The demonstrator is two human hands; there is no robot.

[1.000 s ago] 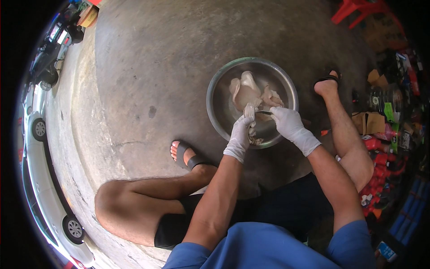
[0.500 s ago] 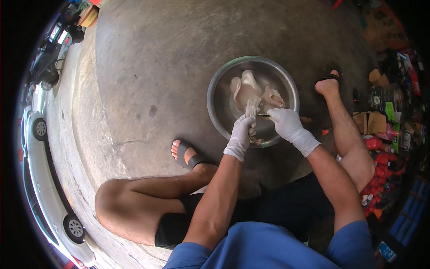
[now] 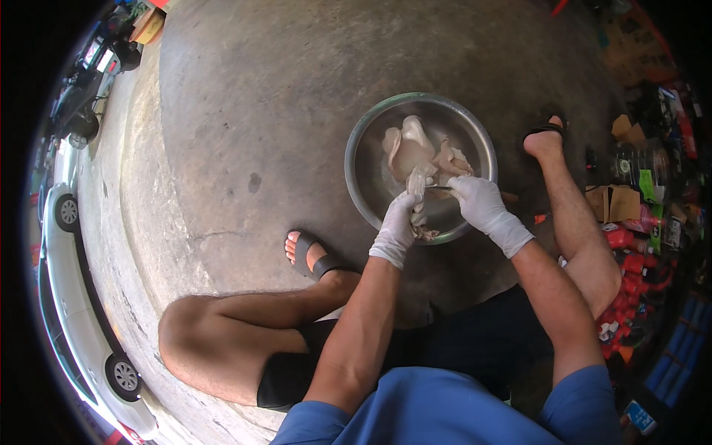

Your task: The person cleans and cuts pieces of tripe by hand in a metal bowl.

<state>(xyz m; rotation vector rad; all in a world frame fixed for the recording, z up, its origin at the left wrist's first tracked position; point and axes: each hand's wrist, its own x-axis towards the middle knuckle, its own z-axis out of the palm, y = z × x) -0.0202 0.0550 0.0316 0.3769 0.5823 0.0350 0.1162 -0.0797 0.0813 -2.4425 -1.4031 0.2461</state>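
Note:
A round steel basin (image 3: 356, 194) stands on the floor between my feet. Pale, fan-shaped pieces that look like oyster mushrooms (image 3: 409, 154) lie in its far half. My left hand (image 3: 400, 219), in a white glove, is closed round a whitish, ridged mushroom piece (image 3: 417, 182) over the basin's near part. Gloved too, my right hand (image 3: 480, 204) grips a small knife (image 3: 439, 188), its thin blade pointing left against the held piece. A brown handle end shows beyond that hand. Small scraps (image 3: 424, 233) lie at the near inner wall, below my left hand.
My sandalled feet (image 3: 310, 254) flank the basin on the concrete floor (image 3: 252, 111). Along the right side are cardboard pieces (image 3: 614, 203), red bottles (image 3: 630, 263) and other clutter. A white car (image 3: 78, 297) is parked at the far left.
The held mushroom piece has turned slightly in my left hand. My right hand and the knife have shifted a little to the right and away from me.

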